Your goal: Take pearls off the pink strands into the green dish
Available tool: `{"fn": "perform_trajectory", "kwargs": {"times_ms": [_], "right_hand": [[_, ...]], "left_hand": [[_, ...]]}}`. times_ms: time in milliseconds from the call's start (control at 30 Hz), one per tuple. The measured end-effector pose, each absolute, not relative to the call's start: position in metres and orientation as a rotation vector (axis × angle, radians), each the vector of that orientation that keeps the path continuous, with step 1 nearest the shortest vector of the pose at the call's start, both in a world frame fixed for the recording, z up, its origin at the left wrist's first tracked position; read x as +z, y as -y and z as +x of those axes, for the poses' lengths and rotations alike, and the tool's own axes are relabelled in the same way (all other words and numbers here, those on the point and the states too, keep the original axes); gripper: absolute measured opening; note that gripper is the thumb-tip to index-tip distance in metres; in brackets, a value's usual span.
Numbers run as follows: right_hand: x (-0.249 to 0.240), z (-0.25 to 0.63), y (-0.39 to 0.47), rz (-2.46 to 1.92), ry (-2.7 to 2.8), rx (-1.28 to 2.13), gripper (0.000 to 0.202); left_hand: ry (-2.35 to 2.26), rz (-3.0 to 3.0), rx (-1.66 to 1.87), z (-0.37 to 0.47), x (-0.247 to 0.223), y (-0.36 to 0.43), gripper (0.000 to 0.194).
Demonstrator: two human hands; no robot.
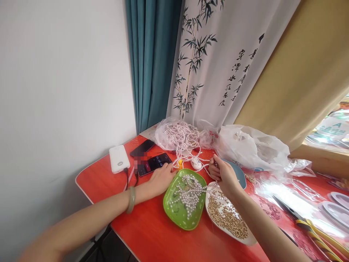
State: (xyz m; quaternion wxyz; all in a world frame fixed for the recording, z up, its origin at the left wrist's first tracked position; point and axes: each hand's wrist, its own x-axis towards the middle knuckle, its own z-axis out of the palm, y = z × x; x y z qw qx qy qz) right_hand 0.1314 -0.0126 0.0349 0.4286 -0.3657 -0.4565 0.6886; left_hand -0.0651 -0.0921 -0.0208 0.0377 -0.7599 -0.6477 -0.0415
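My left hand, with a bangle on the wrist, stretches across the table, its fingers extended to the rim of a green tray. Small silvery-white pearl beads are heaped in that tray. My right hand is closed with the thumb uppermost, above the far end of a white tray. Whatever its fingers grip is hidden. Gold beads fill much of the white tray. A pale bead strand runs from the green tray towards the space below my right hand.
Behind the trays lie pink pearl strings, a white mouse-like object and a blue tray. A lit phone, a dark phone and a white power bank sit left; plastic bags and yellow-handled pliers right.
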Motion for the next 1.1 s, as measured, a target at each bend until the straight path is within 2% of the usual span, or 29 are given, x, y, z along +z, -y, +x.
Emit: {"fn": "perform_trajectory", "kwargs": {"times_ms": [233,500,800,933,1100], "right_hand": [[0.035,0.137,0.012,-0.913,1.137,1.715,0.031],[0.031,0.139,0.011,-0.914,1.148,1.717,0.030],[0.033,0.140,0.010,-0.902,1.121,1.732,0.031],[0.034,0.140,0.010,-0.895,1.122,1.740,0.031],[0.033,0.143,0.009,-0.889,1.107,1.765,0.032]], "left_hand": [[2.083,-2.452,-0.307,-0.067,-0.014,0.095,0.030],[2.416,-2.204,-0.529,-0.057,-0.026,0.106,0.056],[2.084,-2.687,-0.981,-0.079,-0.027,0.081,0.036],[1.966,-2.781,-0.996,-0.073,-0.024,0.071,0.018],[2.056,-2.808,-0.908,-0.071,-0.026,0.060,0.010]]}}
